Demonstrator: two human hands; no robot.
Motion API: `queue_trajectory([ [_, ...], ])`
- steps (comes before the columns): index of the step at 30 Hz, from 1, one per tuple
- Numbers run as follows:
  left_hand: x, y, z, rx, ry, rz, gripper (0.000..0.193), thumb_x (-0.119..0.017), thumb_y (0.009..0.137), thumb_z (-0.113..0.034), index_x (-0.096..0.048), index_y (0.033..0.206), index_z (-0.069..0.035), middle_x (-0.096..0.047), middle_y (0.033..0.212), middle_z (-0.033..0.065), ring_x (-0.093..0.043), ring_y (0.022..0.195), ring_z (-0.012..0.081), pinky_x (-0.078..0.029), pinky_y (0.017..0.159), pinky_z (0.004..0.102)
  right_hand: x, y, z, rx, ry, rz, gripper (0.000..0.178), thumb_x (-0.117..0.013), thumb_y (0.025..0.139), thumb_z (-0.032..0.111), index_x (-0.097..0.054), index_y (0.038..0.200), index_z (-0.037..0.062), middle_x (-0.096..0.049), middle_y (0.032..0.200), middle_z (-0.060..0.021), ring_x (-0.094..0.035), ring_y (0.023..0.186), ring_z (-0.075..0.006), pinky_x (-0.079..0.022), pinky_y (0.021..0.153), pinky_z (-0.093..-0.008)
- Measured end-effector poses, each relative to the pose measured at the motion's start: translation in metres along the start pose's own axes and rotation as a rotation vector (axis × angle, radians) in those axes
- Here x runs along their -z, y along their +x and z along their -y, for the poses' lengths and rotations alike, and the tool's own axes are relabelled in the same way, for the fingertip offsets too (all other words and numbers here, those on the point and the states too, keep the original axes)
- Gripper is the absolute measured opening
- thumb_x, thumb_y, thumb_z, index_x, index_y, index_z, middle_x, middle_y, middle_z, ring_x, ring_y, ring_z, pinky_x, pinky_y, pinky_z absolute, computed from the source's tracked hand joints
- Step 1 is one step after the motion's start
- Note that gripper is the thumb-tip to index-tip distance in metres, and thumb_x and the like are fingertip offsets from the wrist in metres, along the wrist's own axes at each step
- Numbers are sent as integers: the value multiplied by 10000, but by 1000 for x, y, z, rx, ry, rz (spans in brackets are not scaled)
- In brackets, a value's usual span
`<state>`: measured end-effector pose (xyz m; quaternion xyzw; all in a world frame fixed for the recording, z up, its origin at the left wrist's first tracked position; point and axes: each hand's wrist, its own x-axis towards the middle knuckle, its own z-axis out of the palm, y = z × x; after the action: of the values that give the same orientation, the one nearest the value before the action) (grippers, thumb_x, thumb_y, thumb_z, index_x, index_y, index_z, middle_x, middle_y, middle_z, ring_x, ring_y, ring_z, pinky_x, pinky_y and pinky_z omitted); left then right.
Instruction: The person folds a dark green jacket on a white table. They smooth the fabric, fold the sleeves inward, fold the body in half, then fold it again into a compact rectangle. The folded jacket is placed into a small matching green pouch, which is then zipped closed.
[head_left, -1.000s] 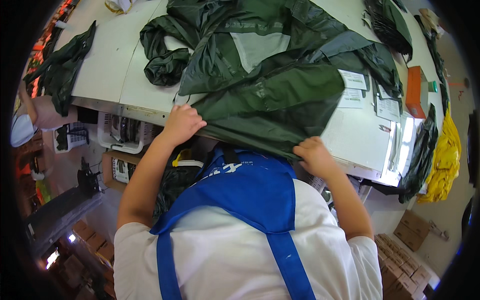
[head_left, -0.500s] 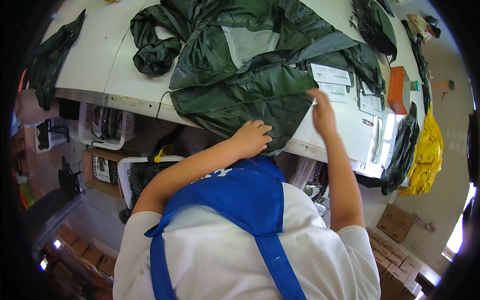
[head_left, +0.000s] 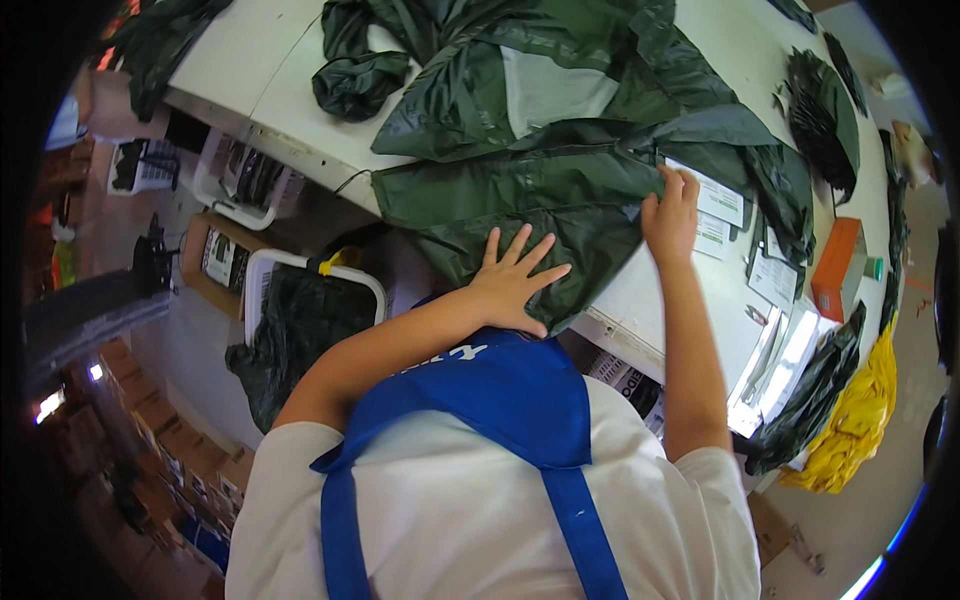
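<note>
A dark green garment [head_left: 520, 185] of thin, shiny fabric lies spread over the table, and its near part hangs over the front edge against my apron. A pale mesh panel [head_left: 555, 90] shows in its middle. My left hand [head_left: 515, 285] rests flat on the near part, fingers spread wide. At the garment's right edge, my right hand [head_left: 672, 218] has its fingers curled, with thumb and forefinger closed on the fabric border. Just beyond that hand, white printed cards [head_left: 712, 200] lie partly under the garment.
An orange box [head_left: 838, 268] stands on the white table [head_left: 685, 310] at the right. Yellow fabric [head_left: 850, 420] hangs off the right end. Below the front edge are a white basket [head_left: 378, 290] of dark fabric and a cardboard box [head_left: 200, 250]. Another person's arm [head_left: 125, 105] shows far left.
My left hand has opened from curled fingers to a flat spread. My right hand has closed in on the garment's right edge. The whole view has turned, shifting the table.
</note>
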<state>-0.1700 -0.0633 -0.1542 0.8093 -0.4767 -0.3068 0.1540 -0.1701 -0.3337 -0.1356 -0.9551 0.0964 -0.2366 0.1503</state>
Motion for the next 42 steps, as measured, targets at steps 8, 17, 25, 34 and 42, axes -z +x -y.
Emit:
queue_trajectory([
  [8,-26,-64,60,652,-375,-1176,689,-784,669,-216,-393,1196,-4,-475,1064,165,-447,1034,332,-349,956,424,-29,-112,118,182,9,607,759,-665,725,538,-427,1388,256,-290,1499,-56,-192,1392,-358,-99,1071,-655],
  [17,44,-40,35,191,-1089,-1026,567,-677,804,-68,-402,1293,21,-579,1134,148,-587,1015,224,-468,879,333,-30,-114,119,234,10,631,723,-671,721,535,-454,1368,293,-278,1502,-61,-152,1396,-401,-81,1063,-670],
  [25,28,40,26,130,-311,-271,459,-546,905,-286,-487,1289,-39,-536,1164,201,-519,1082,368,-431,909,437,-21,-115,42,-343,208,14,600,-739,732,154,-477,1247,-4,-571,1114,-180,-525,1028,-349,-377,969,-434],
  [34,21,32,31,75,87,-184,708,-750,675,-436,-492,1315,-277,-180,1531,162,-67,1417,406,10,1079,648,-1,-48,48,-202,660,186,408,-558,803,-46,-571,1199,51,-621,1031,-115,-601,939,-280,-484,828,-377],
  [42,4,19,76,-123,-369,-517,286,-641,783,-136,-616,1067,-110,-600,1127,108,-547,1070,296,-419,938,423,-16,-36,46,523,49,737,477,-573,823,129,-559,1275,282,-384,1461,-18,-227,1398,-342,-188,1112,-552],
])
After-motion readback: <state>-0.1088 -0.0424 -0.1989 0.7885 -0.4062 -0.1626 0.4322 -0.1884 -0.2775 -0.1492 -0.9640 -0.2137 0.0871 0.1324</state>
